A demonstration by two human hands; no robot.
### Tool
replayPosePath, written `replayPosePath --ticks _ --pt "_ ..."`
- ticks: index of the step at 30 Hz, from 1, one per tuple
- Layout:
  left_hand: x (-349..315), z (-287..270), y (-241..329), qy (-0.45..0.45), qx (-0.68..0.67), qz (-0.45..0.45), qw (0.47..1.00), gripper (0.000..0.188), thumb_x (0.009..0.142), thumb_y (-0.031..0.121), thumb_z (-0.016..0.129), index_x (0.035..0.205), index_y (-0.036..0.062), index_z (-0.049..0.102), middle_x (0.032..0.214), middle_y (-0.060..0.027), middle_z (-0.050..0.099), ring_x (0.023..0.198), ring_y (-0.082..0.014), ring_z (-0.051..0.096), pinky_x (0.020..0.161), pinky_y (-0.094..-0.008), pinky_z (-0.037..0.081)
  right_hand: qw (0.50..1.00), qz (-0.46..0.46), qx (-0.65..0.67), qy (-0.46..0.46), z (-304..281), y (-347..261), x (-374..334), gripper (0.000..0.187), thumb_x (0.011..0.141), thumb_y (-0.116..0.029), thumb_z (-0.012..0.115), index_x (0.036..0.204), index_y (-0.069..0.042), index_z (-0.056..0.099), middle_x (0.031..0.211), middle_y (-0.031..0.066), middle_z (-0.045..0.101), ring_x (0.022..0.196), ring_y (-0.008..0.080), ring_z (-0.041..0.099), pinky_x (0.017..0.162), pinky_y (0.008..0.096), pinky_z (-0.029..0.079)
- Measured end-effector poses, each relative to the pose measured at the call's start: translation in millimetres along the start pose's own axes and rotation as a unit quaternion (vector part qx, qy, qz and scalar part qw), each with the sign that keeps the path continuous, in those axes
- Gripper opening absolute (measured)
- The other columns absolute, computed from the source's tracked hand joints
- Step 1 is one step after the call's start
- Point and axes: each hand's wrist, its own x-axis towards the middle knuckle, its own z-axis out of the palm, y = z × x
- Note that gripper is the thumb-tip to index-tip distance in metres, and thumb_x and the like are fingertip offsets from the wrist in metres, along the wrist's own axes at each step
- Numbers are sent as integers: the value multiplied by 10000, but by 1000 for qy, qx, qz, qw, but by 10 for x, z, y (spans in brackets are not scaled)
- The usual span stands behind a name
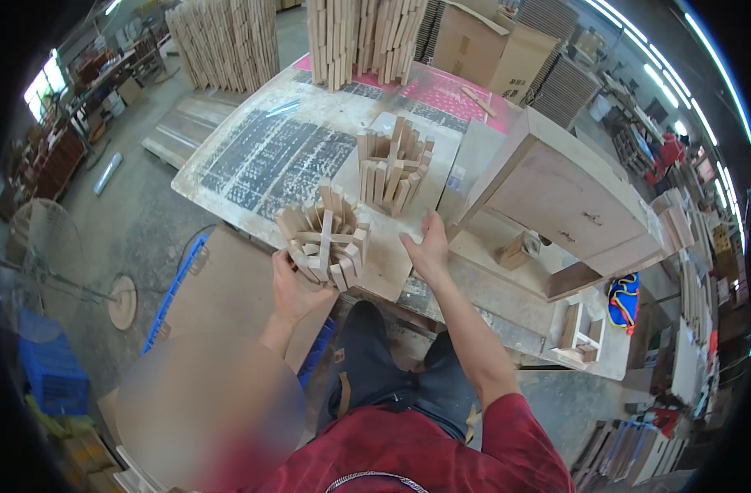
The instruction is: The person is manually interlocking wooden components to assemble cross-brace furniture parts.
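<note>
My left hand is curled against the near-left side of a crisscross stack of short wooden strips, its thumb along the near side. This stack sits at the table's near edge; its underside is hidden. My right hand is just right of it, thumb and fingers apart, with nothing in the grasp. Beyond that hand stands a second crisscross stack of wooden strips. Both stacks have strips piled across one another, with some ends rising above the rest.
The worn worktable carries a large box-like wooden housing on the right. A small wooden block lies under it. Tall strip bundles and a cardboard box stand behind. A brown board and blue crate are at my left.
</note>
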Motion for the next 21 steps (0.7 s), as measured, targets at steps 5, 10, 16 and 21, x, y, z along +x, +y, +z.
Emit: replayPosePath --ticks 5,10,16,21 --pt "-24 27 -267 2 20 27 999 1004 566 208 893 1382 -45 367 1258 -208 450 1166 -370 526 957 -444 507 993 -55 -43 93 351 85 718 1091 667 -143 829 1548 37 212 1479 249 417 1411 379 401 1187 441 339" --pt "4 -26 -150 -12 58 7 998 971 559 215 881 1354 -37 382 1277 -225 449 1192 -409 499 1021 -470 448 984 -75 162 26 459 270 981 1087 634 -124 817 1538 25 231 1475 221 431 1371 346 451 1166 404 369" --pt "53 -81 -169 -5 55 14 998 909 553 143 854 1337 -13 421 1217 -162 573 1112 -288 623 962 -399 505 997 -49 52 37 263 65 899 1059 636 -97 811 1534 16 260 1450 195 445 1362 311 466 1122 392 421" --pt "147 -167 -205 -8 41 3 999 806 564 104 838 1285 -31 504 1173 -145 626 1064 -264 656 953 -379 514 998 -32 58 21 273 29 961 1065 611 -165 853 1503 10 297 1409 207 444 1309 336 495 1094 404 440"
